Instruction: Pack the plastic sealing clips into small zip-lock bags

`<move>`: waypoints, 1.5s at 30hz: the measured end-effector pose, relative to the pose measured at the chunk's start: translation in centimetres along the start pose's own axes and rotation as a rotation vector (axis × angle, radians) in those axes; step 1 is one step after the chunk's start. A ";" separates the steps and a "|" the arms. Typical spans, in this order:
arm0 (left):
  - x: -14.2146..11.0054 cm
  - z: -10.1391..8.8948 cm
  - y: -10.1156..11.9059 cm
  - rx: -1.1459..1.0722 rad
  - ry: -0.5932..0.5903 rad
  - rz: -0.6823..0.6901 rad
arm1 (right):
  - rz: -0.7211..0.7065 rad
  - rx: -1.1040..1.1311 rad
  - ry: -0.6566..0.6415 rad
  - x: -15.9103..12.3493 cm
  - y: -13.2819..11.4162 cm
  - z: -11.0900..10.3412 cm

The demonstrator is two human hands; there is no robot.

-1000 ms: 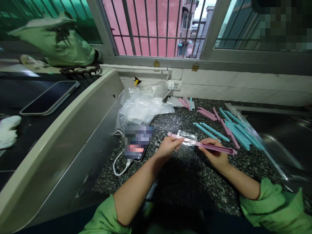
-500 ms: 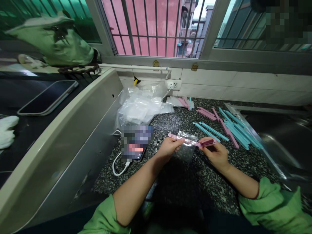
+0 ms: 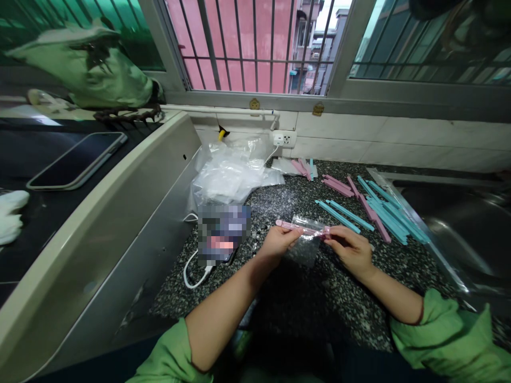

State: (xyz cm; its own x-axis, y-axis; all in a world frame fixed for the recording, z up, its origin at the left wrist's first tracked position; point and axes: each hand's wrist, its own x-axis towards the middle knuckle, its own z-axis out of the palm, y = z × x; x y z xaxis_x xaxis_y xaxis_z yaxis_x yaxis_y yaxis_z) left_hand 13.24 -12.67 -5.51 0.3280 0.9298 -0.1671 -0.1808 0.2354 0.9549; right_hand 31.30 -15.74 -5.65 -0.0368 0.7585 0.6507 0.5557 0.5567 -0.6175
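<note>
A long thin pink plastic bag clip (image 3: 284,224) lies across the top of a small clear plastic bag (image 3: 305,251) above the counter. My left hand (image 3: 280,242) pinches the clip's left part together with the bag, thumb on top. My right hand (image 3: 353,251) has its fingers closed on the clip's right end, which they partly cover. Just beyond my hands lie two teal clips (image 3: 344,215). More teal clips (image 3: 389,215) and pink clips (image 3: 373,210) lie in a loose group to the right.
Crumpled clear plastic bags (image 3: 227,173) are heaped at the back left. A phone (image 3: 229,258) with a white charging cable (image 3: 203,277) lies left of my hands. Small packets with clips (image 3: 301,167) lie by the wall. A metal sink (image 3: 459,213) borders the counter on the right.
The clip's right arm, which stuck out past my right fingers, no longer shows there. My right hand has shifted slightly left and up, its fingers now on the clip's end.
</note>
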 end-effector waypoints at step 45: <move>0.1 -0.6 0.4 0.001 -0.095 0.023 | -0.289 -0.147 -0.107 0.2 0.5 0.3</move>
State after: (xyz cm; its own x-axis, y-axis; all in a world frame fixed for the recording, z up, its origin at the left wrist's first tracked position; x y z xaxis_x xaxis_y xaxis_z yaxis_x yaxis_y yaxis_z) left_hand 12.67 -12.34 -5.28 0.4102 0.9039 -0.1210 -0.1884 0.2138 0.9585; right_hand 31.27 -15.21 -5.95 -0.2926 0.6124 0.7344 0.6231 0.7047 -0.3394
